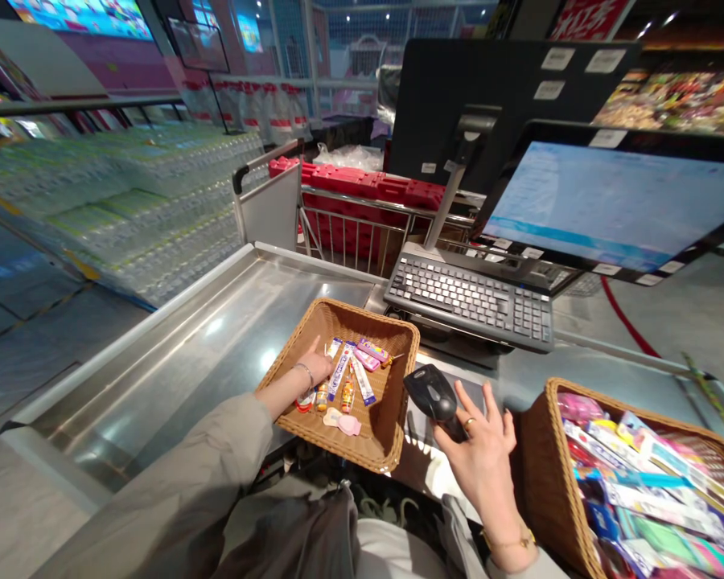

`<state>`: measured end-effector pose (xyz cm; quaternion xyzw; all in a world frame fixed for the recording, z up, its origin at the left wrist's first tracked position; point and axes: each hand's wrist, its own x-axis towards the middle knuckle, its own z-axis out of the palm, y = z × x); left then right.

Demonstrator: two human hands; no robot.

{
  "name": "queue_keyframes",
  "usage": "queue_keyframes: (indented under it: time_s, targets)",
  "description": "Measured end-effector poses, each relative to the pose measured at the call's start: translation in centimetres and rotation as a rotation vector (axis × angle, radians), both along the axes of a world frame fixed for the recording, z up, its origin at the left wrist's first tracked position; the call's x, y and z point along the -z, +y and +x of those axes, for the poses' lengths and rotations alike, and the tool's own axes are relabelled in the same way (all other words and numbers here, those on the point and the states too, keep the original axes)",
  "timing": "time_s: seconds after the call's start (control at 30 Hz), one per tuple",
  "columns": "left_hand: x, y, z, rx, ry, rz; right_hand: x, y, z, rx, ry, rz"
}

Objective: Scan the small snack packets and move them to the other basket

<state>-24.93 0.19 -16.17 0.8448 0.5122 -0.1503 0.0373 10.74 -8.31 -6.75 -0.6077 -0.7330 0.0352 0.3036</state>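
Left hand [314, 371], lower centre, rests in the shallow basket [392, 418], fingers loosely closed on 1 small packet [339, 371]. Judged light, thin, crinkly and slippery; best pinched at mid-length. Right hand [481, 454], fingers spread, holds the scanner [435, 392] by its handle above the table [174, 354].

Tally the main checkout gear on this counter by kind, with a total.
Wicker baskets: 2 (left basket, right basket)
Barcode scanner: 1
Keyboard: 1
Screens: 2 (touch screen, rear monitor)
Total: 6
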Motion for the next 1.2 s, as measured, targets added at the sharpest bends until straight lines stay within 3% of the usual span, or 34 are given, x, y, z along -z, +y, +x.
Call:
queue_keyframes:
  time_s: [0.3, 0.57, 0.77, 1.2]
  targets:
    - [2.3, 0.2, 0.1, 0.161, 0.021, -0.016, 0.3, 0.0, 0.4, 0.029, -0.018, 0.016]
    - [1.4, 0.1, -0.4, 0.207, 0.016, 0.052, 0.8, -0.3, 1.4, 0.04, -0.009, 0.008]
    - [-0.6, 0.2, -0.5, 0.183, 0.037, 0.073, 0.7, -0.3, 1.4, 0.06, 0.015, 0.014]
    - [-7.9, 1.6, 1.1, 0.13, -0.041, 0.211, 0.4, -0.6, 2.0, 0.055, 0.018, 0.041]
